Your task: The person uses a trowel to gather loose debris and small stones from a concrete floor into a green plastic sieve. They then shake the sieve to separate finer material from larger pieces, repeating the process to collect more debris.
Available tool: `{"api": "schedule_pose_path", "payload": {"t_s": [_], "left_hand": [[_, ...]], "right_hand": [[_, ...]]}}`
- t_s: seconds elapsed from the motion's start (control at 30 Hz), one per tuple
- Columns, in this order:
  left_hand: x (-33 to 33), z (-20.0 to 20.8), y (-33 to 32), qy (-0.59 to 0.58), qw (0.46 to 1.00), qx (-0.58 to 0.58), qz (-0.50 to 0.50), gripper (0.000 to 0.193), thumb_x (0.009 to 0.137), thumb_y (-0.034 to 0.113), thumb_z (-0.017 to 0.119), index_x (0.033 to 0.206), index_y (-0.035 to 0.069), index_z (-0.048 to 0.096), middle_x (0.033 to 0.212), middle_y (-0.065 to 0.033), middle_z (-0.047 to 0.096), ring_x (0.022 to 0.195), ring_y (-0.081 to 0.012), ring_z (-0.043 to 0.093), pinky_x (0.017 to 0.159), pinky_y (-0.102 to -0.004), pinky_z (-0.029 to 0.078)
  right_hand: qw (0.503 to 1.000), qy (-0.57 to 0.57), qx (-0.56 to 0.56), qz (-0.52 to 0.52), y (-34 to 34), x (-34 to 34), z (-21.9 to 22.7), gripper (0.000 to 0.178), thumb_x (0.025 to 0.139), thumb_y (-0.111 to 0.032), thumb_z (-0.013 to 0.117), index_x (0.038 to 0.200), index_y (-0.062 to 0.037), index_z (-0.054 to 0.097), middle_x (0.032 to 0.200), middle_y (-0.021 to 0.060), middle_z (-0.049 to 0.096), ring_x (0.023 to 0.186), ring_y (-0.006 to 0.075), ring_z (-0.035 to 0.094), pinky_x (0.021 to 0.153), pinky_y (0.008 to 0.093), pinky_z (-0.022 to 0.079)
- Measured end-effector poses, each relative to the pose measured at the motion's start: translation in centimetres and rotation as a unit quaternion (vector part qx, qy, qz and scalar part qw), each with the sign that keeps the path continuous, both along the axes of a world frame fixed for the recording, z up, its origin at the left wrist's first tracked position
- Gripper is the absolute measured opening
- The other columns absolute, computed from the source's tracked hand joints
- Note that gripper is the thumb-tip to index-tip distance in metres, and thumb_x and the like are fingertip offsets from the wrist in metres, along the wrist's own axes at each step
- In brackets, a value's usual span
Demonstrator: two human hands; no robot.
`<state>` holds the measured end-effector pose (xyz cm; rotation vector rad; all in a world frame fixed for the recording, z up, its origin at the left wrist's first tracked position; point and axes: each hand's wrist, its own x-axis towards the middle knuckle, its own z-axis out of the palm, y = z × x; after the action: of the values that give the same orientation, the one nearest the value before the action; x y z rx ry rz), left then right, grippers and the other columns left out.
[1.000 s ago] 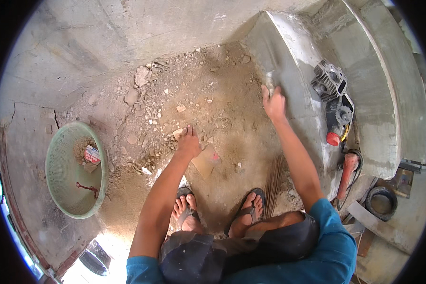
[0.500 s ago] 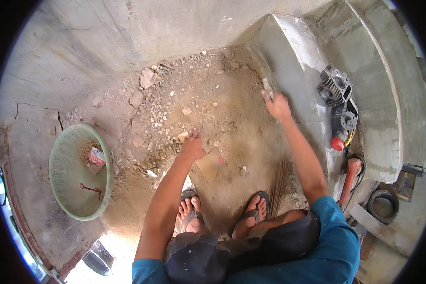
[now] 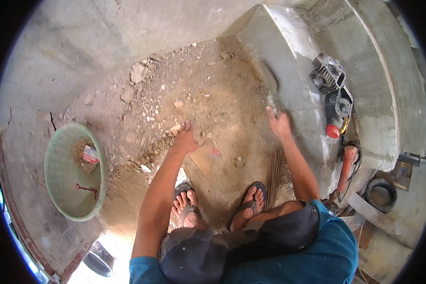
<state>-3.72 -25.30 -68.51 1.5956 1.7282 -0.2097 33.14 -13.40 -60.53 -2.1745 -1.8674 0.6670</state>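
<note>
My left hand [image 3: 185, 139] is low over the rubble, fingers pointing away from me and somewhat spread. A pale stone chip [image 3: 175, 129] lies right beside its fingertips. Partly under that hand's wrist side is a flat tan sheet [image 3: 202, 159] with a reddish mark; whether the hand touches it is unclear. My right hand [image 3: 280, 124] is closed around the pale handle of a trowel [image 3: 270, 79]. Its greyish blade, hard to tell from the wall behind, points away along the foot of the concrete ledge [image 3: 296, 90].
A pale green plastic basket [image 3: 50, 175] at left holds dirt, a printed packet and a reddish item. Broken rubble [image 3: 138, 73] spreads along the far wall. An engine part [image 3: 333, 85] and red power tool [image 3: 348, 165] rest at right. Thin rods [image 3: 273, 177] lie by my right foot.
The trowel and my right hand have moved nearer to me along the ledge, showing more of the blade. My left hand stays by the stone chip. The whole view has shifted slightly.
</note>
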Motion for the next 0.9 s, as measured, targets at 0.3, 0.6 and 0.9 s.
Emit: {"api": "schedule_pose_path", "payload": {"t_s": [0.3,0.6,0.9], "left_hand": [[6.9,4.1,2.8,-0.066,0.985,0.158,-0.022,0.095,0.097,0.033,0.07,0.167,-0.001,0.017,0.175,-0.0212,0.012,0.162,-0.0362,0.016,0.131,-0.0493,0.024],[14.1,2.6,4.4,-0.064,0.978,0.077,-0.182,0.101,0.098,0.031,0.069,0.168,0.001,0.003,0.177,-0.0188,0.003,0.163,-0.035,0.012,0.132,-0.0505,0.02],[14.1,1.2,4.2,-0.043,0.976,0.104,-0.187,0.105,0.096,0.032,0.071,0.169,0.003,0.002,0.177,-0.0171,0.007,0.163,-0.0329,0.012,0.132,-0.0525,0.017]], "right_hand": [[0.999,0.021,0.03,-0.034,-3.3,2.0,1.1,0.073,0.1,-0.06,0.059,0.114,0.0118,0.068,0.11,0.0379,0.07,0.112,0.0534,0.066,0.103,0.0569,0.049],[0.999,-0.035,0.004,-0.014,-4.5,2.2,1.2,0.071,0.102,-0.058,0.059,0.112,0.0118,0.068,0.104,0.0369,0.07,0.108,0.0547,0.066,0.095,0.0554,0.051],[0.997,-0.038,0.065,-0.006,-5.8,4.1,0.1,0.075,0.101,-0.062,0.057,0.103,0.0119,0.071,0.102,0.0363,0.071,0.103,0.0519,0.069,0.092,0.0545,0.052]]}}
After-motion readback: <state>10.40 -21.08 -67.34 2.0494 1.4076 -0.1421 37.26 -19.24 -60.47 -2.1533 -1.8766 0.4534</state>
